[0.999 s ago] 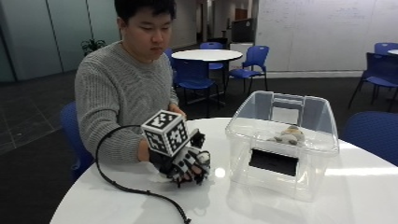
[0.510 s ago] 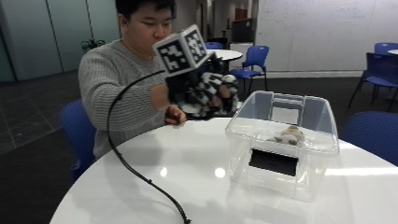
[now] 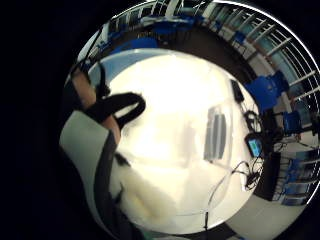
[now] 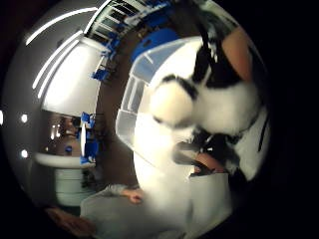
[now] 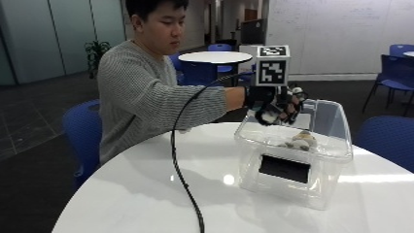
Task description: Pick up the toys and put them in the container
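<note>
In the outside view my gloved right hand (image 5: 273,103) hangs over the near left corner of the clear plastic container (image 5: 253,150). Its fingers are curled round a black-and-white plush toy (image 5: 265,116), held just above the rim. The thumb side palm view shows that toy (image 4: 209,104) close against the palm, with the container (image 4: 130,107) beyond it. Its white fur (image 3: 145,200) also shows in the little finger side palm view. A small pale toy (image 5: 301,141) lies inside the container near the far wall.
The container stands on a round white table (image 5: 148,194) and has a black label (image 5: 284,168) on its front wall. Blue chairs (image 5: 81,131) surround the table. A black cable (image 5: 178,160) hangs from the glove across the tabletop.
The hand lifted the plush toy off the table on the left, carried it up and to the right, and now holds it over the container.
</note>
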### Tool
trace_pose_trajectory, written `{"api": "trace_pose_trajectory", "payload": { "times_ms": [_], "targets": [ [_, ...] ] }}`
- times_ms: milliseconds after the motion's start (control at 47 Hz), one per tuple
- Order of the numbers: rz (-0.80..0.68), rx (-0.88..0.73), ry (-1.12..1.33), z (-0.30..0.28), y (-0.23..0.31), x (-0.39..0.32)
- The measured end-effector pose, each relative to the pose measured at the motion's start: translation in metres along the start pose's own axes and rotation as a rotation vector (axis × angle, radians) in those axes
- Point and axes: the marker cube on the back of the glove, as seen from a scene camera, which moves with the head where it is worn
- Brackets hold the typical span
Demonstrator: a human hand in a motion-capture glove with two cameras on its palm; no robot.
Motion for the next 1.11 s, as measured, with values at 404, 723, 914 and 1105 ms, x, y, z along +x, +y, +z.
{"api": "trace_pose_trajectory", "payload": {
  "times_ms": [404,723,914,1105],
  "targets": [
    [-0.01,-0.191,0.052,0.023,0.019,0.014],
    [-0.027,-0.019,0.072,-0.022,0.096,0.067],
    [0.11,0.067,0.142,-0.027,0.157,0.118],
    [0.032,0.102,0.202,-0.005,0.226,0.1]
  ]
}}
